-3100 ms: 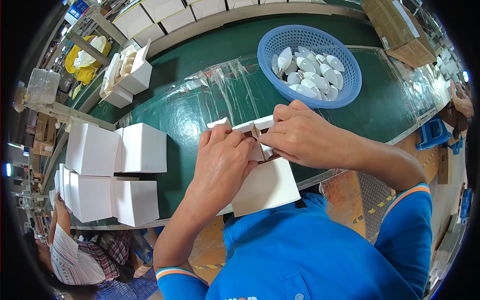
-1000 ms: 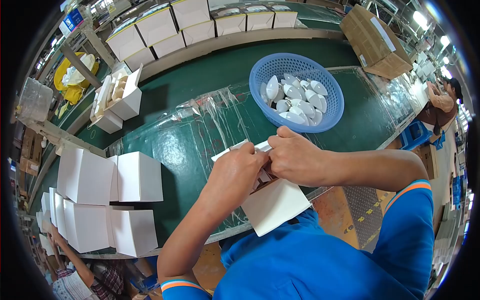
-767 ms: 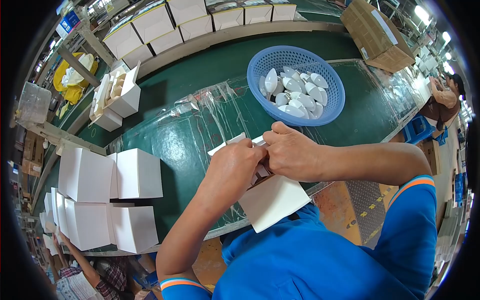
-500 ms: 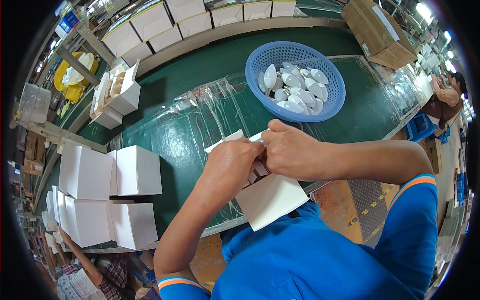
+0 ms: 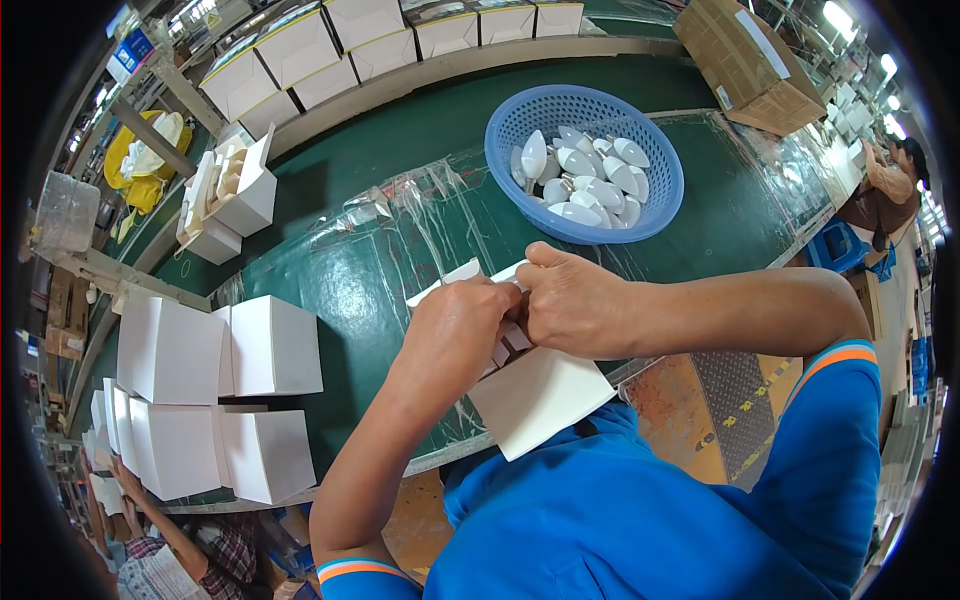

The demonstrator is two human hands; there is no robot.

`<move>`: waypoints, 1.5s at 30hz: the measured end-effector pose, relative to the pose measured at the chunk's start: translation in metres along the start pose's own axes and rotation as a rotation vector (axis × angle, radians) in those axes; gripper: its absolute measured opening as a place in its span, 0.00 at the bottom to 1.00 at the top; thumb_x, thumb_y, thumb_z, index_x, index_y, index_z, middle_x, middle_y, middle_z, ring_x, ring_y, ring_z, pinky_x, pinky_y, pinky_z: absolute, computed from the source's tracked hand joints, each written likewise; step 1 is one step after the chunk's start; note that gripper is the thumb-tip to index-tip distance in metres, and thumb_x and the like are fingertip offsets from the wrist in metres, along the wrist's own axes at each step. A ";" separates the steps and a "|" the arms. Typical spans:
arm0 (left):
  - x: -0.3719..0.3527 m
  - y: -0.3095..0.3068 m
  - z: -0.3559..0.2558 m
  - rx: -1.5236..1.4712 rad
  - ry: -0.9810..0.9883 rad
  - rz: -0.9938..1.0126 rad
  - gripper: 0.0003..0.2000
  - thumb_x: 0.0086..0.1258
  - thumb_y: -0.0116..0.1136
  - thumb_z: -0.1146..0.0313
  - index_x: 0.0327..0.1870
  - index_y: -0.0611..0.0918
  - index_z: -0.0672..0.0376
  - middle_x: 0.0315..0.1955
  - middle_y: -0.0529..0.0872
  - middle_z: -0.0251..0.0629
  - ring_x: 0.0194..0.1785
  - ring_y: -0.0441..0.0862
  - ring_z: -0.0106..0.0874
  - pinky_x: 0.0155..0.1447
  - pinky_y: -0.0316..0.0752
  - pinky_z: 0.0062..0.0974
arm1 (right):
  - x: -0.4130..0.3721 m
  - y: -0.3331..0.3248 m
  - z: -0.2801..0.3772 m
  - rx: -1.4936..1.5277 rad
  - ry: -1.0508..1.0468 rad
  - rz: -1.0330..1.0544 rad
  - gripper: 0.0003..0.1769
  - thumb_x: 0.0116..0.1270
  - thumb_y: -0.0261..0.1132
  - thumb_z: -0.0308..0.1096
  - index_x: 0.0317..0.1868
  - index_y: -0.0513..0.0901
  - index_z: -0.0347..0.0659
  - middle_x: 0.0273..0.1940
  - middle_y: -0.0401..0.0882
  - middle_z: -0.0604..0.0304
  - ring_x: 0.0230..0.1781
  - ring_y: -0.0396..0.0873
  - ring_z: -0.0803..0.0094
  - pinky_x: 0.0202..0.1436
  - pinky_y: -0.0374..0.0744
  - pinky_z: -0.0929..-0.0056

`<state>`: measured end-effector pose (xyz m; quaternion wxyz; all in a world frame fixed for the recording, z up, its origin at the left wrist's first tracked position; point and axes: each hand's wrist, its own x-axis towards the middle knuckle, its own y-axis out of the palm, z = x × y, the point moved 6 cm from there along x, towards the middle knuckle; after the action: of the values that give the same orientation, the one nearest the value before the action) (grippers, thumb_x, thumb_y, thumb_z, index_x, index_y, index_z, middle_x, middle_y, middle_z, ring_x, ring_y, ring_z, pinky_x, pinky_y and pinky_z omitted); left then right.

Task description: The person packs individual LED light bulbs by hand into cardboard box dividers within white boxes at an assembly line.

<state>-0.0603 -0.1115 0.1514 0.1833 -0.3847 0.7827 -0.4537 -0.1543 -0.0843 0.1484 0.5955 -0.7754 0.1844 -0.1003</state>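
Note:
An open white cardboard box [image 5: 540, 400] lies at the table's near edge, one wide flap folded out toward my body. Inside it, pale divider strips [image 5: 512, 345] show just below my fingers. My left hand [image 5: 460, 325] is closed over the left part of the box, fingers bent down into it. My right hand [image 5: 575, 305] is closed in a fist against it, its thumb knuckle raised. The fingers of both hands meet over the box opening, and whatever they pinch is hidden beneath them.
A blue plastic basket [image 5: 665, 205] holds several white candle-shaped bulbs [image 5: 600, 190]. White boxes [image 5: 270, 345] stand at left, with an open box of inserts [image 5: 245, 195] behind. A brown carton [image 5: 750, 75] sits at back right. Other people [image 5: 890, 190] are at both sides.
My hands stay together over the box with only a slight shift of the fingers. A little more of the dividers shows below them. The whole view has moved slightly.

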 end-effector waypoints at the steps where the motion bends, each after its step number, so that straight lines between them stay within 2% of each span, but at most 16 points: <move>1: 0.000 0.000 0.001 0.000 -0.004 0.000 0.05 0.59 0.59 0.76 0.34 0.86 0.60 0.27 0.84 0.47 0.34 0.85 0.45 0.41 0.79 0.39 | 0.000 -0.004 -0.001 0.032 -0.003 -0.007 0.08 0.54 0.64 0.36 0.20 0.86 0.53 0.18 0.77 0.69 0.34 0.74 0.73 0.48 0.62 0.67; 6: 0.000 0.001 0.001 0.010 0.010 -0.012 0.03 0.60 0.61 0.74 0.32 0.85 0.60 0.28 0.84 0.46 0.34 0.85 0.44 0.41 0.79 0.39 | -0.010 -0.054 -0.024 0.054 0.091 -0.071 0.05 0.51 0.63 0.36 0.23 0.84 0.49 0.17 0.74 0.68 0.32 0.72 0.71 0.47 0.67 0.66; 10: -0.002 0.000 0.003 0.004 -0.027 -0.008 0.05 0.57 0.66 0.73 0.34 0.85 0.59 0.28 0.83 0.44 0.35 0.84 0.44 0.42 0.78 0.37 | -0.050 -0.108 -0.060 0.038 0.298 -0.286 0.12 0.54 0.69 0.36 0.40 0.88 0.46 0.23 0.80 0.64 0.33 0.74 0.68 0.49 0.67 0.65; 11: -0.003 -0.001 0.002 -0.013 -0.027 -0.005 0.06 0.57 0.66 0.74 0.36 0.85 0.59 0.30 0.84 0.44 0.36 0.85 0.44 0.43 0.79 0.37 | -0.060 -0.102 -0.071 0.040 0.296 -0.288 0.12 0.54 0.69 0.36 0.40 0.88 0.46 0.23 0.80 0.64 0.33 0.74 0.68 0.49 0.67 0.65; 13: -0.007 -0.005 -0.001 -0.027 -0.033 -0.001 0.07 0.58 0.66 0.74 0.37 0.85 0.60 0.31 0.85 0.44 0.37 0.85 0.44 0.44 0.79 0.36 | -0.085 -0.082 -0.107 0.033 0.633 -0.347 0.02 0.55 0.68 0.36 0.29 0.86 0.50 0.25 0.80 0.59 0.34 0.77 0.65 0.48 0.68 0.62; 16: -0.015 -0.017 -0.009 -0.040 0.035 -0.045 0.11 0.59 0.66 0.77 0.43 0.83 0.61 0.34 0.86 0.45 0.38 0.85 0.44 0.46 0.80 0.36 | -0.087 -0.055 -0.100 -0.023 0.636 -0.452 0.05 0.54 0.69 0.37 0.31 0.85 0.48 0.28 0.79 0.61 0.36 0.77 0.66 0.48 0.68 0.62; 17: -0.018 -0.020 -0.010 -0.059 0.063 -0.046 0.12 0.60 0.66 0.77 0.45 0.82 0.61 0.35 0.86 0.46 0.38 0.86 0.44 0.46 0.80 0.36 | -0.086 -0.053 -0.094 -0.014 0.626 -0.458 0.05 0.54 0.69 0.37 0.31 0.85 0.48 0.28 0.79 0.61 0.36 0.77 0.66 0.48 0.68 0.62; 19: -0.021 -0.018 -0.010 -0.073 0.081 -0.034 0.14 0.61 0.65 0.78 0.48 0.80 0.62 0.36 0.86 0.47 0.38 0.86 0.44 0.45 0.80 0.35 | -0.060 -0.064 -0.051 0.190 0.305 -0.465 0.07 0.53 0.67 0.36 0.32 0.84 0.46 0.29 0.77 0.63 0.39 0.76 0.66 0.48 0.69 0.65; 21: -0.021 -0.019 0.001 -0.241 -0.039 -0.097 0.13 0.63 0.64 0.79 0.48 0.79 0.62 0.34 0.85 0.47 0.36 0.85 0.44 0.42 0.80 0.34 | -0.040 -0.061 -0.020 0.389 0.055 -0.393 0.07 0.55 0.66 0.33 0.36 0.85 0.44 0.34 0.81 0.65 0.44 0.75 0.69 0.49 0.70 0.68; 22: -0.020 -0.019 0.003 -0.275 -0.137 -0.108 0.10 0.64 0.63 0.80 0.45 0.77 0.63 0.33 0.84 0.47 0.36 0.85 0.43 0.40 0.80 0.32 | -0.032 -0.056 -0.012 0.394 0.051 -0.404 0.07 0.55 0.66 0.33 0.36 0.85 0.44 0.34 0.81 0.65 0.44 0.75 0.69 0.49 0.70 0.68; 24: -0.021 -0.019 0.003 -0.231 -0.087 -0.160 0.10 0.64 0.63 0.81 0.42 0.76 0.63 0.33 0.84 0.46 0.35 0.85 0.42 0.40 0.80 0.32 | -0.016 -0.037 0.010 0.333 -0.090 -0.397 0.07 0.56 0.63 0.33 0.35 0.84 0.43 0.37 0.80 0.68 0.48 0.74 0.71 0.47 0.72 0.71; 30: -0.038 -0.023 -0.010 -0.088 0.085 -0.299 0.11 0.54 0.65 0.83 0.34 0.76 0.62 0.33 0.76 0.42 0.37 0.80 0.42 0.38 0.77 0.34 | -0.010 -0.024 0.008 0.169 -0.111 -0.234 0.06 0.56 0.62 0.35 0.32 0.85 0.46 0.33 0.79 0.71 0.48 0.73 0.74 0.51 0.71 0.72; 32: -0.045 -0.025 -0.020 0.056 0.246 -0.324 0.10 0.52 0.67 0.81 0.31 0.77 0.61 0.33 0.75 0.40 0.39 0.78 0.42 0.39 0.75 0.36 | -0.010 -0.026 0.007 0.148 -0.105 -0.266 0.06 0.56 0.62 0.35 0.31 0.85 0.46 0.33 0.79 0.71 0.48 0.73 0.74 0.52 0.70 0.72; 35: -0.051 -0.015 -0.023 0.182 0.219 -0.197 0.09 0.51 0.69 0.78 0.29 0.79 0.60 0.34 0.76 0.40 0.40 0.76 0.41 0.43 0.74 0.36 | -0.008 -0.025 0.010 0.138 -0.104 -0.315 0.06 0.57 0.62 0.35 0.30 0.85 0.46 0.33 0.79 0.71 0.48 0.73 0.73 0.53 0.70 0.72; 43: -0.053 -0.009 -0.020 0.198 0.171 -0.195 0.10 0.53 0.68 0.75 0.37 0.82 0.59 0.33 0.76 0.39 0.42 0.77 0.40 0.48 0.73 0.40 | -0.008 -0.032 0.001 0.116 -0.091 -0.334 0.08 0.57 0.62 0.34 0.26 0.86 0.44 0.32 0.79 0.70 0.48 0.73 0.71 0.54 0.70 0.70; 45: -0.050 -0.005 -0.023 0.300 0.133 -0.078 0.11 0.59 0.59 0.75 0.44 0.83 0.59 0.34 0.77 0.40 0.42 0.77 0.37 0.45 0.72 0.36 | -0.012 -0.033 0.000 0.140 -0.083 -0.322 0.09 0.56 0.62 0.33 0.23 0.86 0.43 0.30 0.80 0.69 0.47 0.73 0.70 0.52 0.70 0.70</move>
<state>-0.0416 -0.0615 0.1644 0.1685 -0.3522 0.7010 -0.5968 -0.1598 -0.0724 0.1809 0.6315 -0.7550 0.0255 -0.1747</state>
